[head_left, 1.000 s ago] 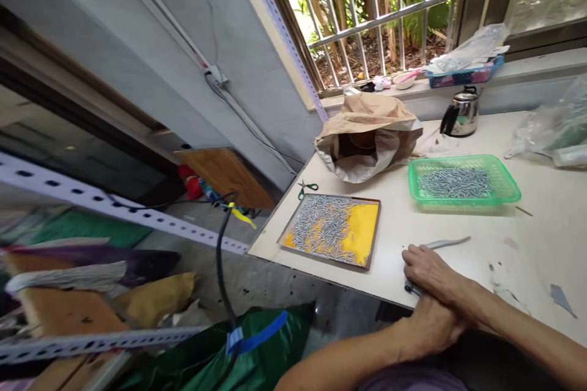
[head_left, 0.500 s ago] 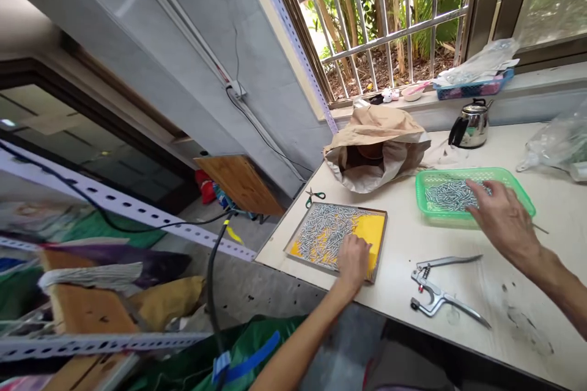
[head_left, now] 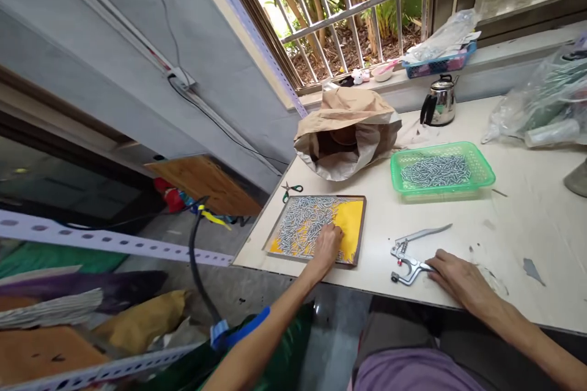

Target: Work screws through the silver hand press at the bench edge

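My left hand (head_left: 328,244) rests with curled fingers on the small metal pieces (head_left: 302,220) in a shallow tray (head_left: 362,226) with a yellow bottom; what its fingertips hold is too small to make out. My right hand (head_left: 458,278) is closed round the lower handle end of the metal hand pliers (head_left: 413,269), which lie on the table with their upper handle spread away. Behind the pliers stands a green plastic basket (head_left: 487,176) with many similar metal pieces (head_left: 435,171) in it.
An open brown paper bag (head_left: 348,128) stands behind the tray, near green-handled scissors (head_left: 292,190). A steel kettle (head_left: 443,101) and clear plastic bags (head_left: 541,98) are at the back right. The table's front edge (head_left: 293,275) runs below the tray.
My right hand has come down from over the green basket to the pliers and taken their lower handle. My left hand stays at the tray. The camera view has shifted.
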### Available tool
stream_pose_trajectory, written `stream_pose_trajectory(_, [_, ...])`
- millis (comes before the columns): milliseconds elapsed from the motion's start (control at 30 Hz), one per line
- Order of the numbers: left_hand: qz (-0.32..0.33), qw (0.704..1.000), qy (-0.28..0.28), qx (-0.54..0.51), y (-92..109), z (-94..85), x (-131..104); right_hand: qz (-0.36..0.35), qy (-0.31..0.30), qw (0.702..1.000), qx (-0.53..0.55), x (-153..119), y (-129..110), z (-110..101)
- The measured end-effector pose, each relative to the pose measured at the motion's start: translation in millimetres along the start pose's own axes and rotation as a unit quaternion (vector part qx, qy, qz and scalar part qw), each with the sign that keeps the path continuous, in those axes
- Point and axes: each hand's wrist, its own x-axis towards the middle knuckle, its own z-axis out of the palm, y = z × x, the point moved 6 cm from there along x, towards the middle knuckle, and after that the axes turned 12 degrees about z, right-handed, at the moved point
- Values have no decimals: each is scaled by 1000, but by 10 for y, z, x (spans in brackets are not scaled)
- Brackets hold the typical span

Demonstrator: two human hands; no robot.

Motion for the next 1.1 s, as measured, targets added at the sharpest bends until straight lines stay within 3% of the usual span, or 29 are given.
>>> stream_pose_trajectory(67, [0, 996, 24, -89, 123, -52, -27, -1, 6, 1000, -16, 9, -23, -3])
stream_pose_trajectory(133, [-15, 972, 11, -235, 314, -11, -82, -11, 22, 999, -26, 7, -55, -14])
stream_pose_trajectory(233, [-49, 900, -82, -425, 694, 209, -178, -30, 52, 998, -30, -6, -88, -23])
stream_pose_trajectory(300, [-74, 865, -129, -480, 892, 357, -218, -33, 68, 996, -38, -8, -88, -22])
stream_pose_trajectory(400, [-101, 847, -176, -491, 1030, 522, -230, -35, 73, 995, -56, -5, -79, -10])
stream_pose_trajectory(500, [-111, 847, -215, -472, 1057, 595, -233, -35, 63, 996, -58, -4, -70, -6])
stream_pose_trajectory(633, [-115, 845, -251, -459, 1069, 584, -247, -29, 47, 998, -39, -1, -58, -8])
stream_pose_trajectory(933, [-128, 806, -348, -461, 1139, 599, -297, -23, -14, 999, -44, -28, -98, -21])
stream_pose_trajectory(1100, [-126, 804, -348, -466, 1162, 617, -367, -37, -49, 998, 2, 32, 60, -39])
